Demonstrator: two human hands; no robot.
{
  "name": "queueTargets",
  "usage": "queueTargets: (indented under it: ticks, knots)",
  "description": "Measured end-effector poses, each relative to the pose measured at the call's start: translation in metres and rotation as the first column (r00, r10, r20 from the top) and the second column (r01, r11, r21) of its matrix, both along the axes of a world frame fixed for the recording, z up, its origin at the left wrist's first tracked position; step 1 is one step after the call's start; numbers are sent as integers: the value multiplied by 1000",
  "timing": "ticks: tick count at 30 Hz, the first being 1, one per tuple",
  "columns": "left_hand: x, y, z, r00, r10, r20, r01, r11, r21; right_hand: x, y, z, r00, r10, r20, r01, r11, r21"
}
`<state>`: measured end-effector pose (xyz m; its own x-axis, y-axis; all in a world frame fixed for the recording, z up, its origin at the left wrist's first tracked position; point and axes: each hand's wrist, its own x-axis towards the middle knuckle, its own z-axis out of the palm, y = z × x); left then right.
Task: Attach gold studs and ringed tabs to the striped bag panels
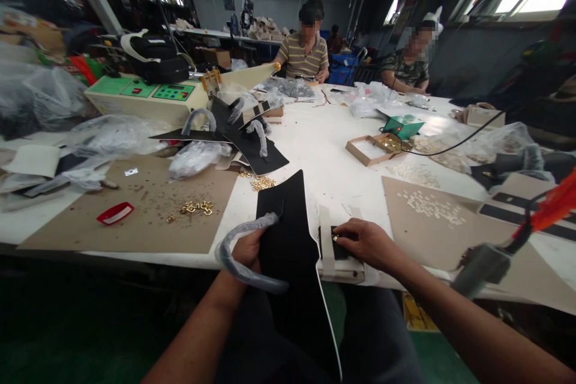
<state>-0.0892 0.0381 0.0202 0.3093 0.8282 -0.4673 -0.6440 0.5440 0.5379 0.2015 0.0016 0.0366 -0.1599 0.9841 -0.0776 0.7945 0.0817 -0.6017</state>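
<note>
My left hand (247,250) grips a black bag panel (290,246) with a pale edge, holding it tilted over the table's front edge and my lap. A curved handle (225,267) wrapped in clear plastic is fixed to the panel and arcs over that hand. To the right, my right hand (366,244) pinches a small gold metal piece (335,238) at a black pad (344,250). A light strip (327,240) crosses the pad's left side. Just beyond the panel lies a heap of gold hardware (263,183).
More black panels (256,150) with wrapped handles lie behind. A brown sheet at left bears gold rings (198,208) and a red tray (116,213). White washers (432,207) lie at right, near a cardboard box (371,150). An orange-wrapped grey tool (483,264) stands front right. Two people sit opposite.
</note>
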Motion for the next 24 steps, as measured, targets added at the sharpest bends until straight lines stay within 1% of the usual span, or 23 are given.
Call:
queueTargets:
  ticks: [3, 6, 8, 12, 14, 17, 19, 22, 24]
  knots:
    - [0, -1, 1, 1000, -1, -6, 1, 1000, -13, 1, -5, -10, 998, -25, -59, 30, 996, 82]
    - [1, -1, 3, 1000, -20, 6, 20, 999, -29, 1, -7, -15, 998, -9, -61, 16, 993, 119]
    - [1, -1, 4, 1000, -26, 10, 26, 999, -28, 0, -4, -13, 1000, 3, -16, -1, 994, 108]
    - [2, -1, 5, 1000, -1, -24, 0, 1000, -25, -1, 4, -4, 996, 14, 90, -17, 999, 41]
    - [1, -1, 3, 999, 13, -43, -13, 1000, -13, 0, 7, -1, 997, 21, 71, -22, 1000, 10]
    - [-1, -1, -1, 999, 9, -54, -9, 1000, 12, 3, 7, -4, 999, -7, -37, 6, 1000, -3]
    - [-2, 0, -4, 999, 2, -54, -1, 1000, 24, 4, 5, -9, 998, -20, -59, 22, 999, 33]
    - [-2, 1, -7, 999, 3, -41, -2, 999, 38, 4, -1, -17, 1000, 22, -2, -21, 993, 118]
    - [-2, 1, -7, 999, 0, -35, 1, 999, 50, 2, -7, -21, 1000, 30, 7, -31, 983, 183]
